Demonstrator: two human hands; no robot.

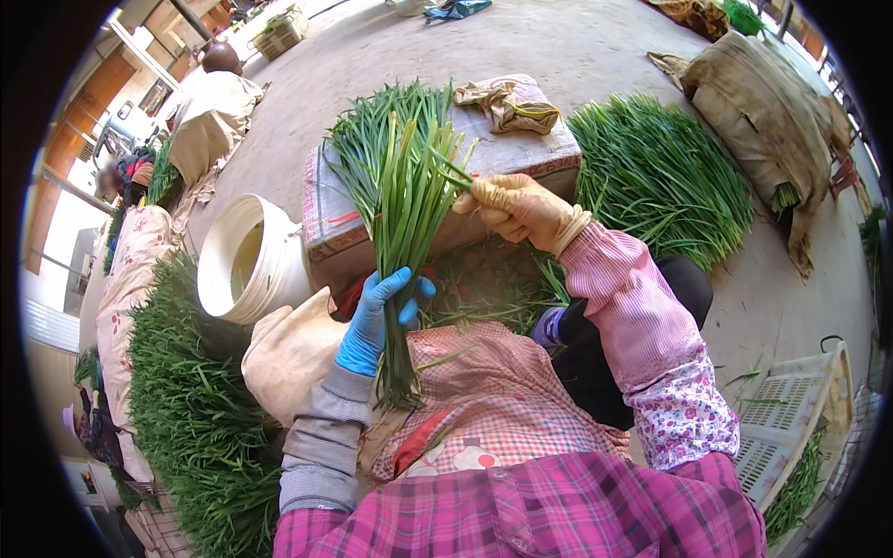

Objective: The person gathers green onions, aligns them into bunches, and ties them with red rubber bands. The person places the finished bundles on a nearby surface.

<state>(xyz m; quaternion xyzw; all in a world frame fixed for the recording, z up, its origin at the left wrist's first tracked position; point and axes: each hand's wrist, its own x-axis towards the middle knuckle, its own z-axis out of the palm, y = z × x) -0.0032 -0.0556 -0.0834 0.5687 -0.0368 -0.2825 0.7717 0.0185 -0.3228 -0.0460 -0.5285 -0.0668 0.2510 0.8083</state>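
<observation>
A bunch of long flat green leaves, like garlic chives (404, 209), stands upright in my left hand (384, 307), which wears a blue glove and is closed around its lower part. My right hand (520, 209), in a tan rubber glove, is beside the bunch's upper right edge, its fingers pinching a few green stalks (450, 169). Behind the bunch, a low block wrapped in woven sacking (544, 157) carries more green leaves (363, 115) and a crumpled tan cloth (509, 108). A checked apron (488, 390) covers my lap.
A white bucket (241, 261) with some liquid stands at left, beside a large heap of greens (188, 404). Another pile of greens (656, 174) lies at right, near a cloth-covered bundle (760, 104). A plastic crate (788, 411) is at lower right. Other people are at the far left.
</observation>
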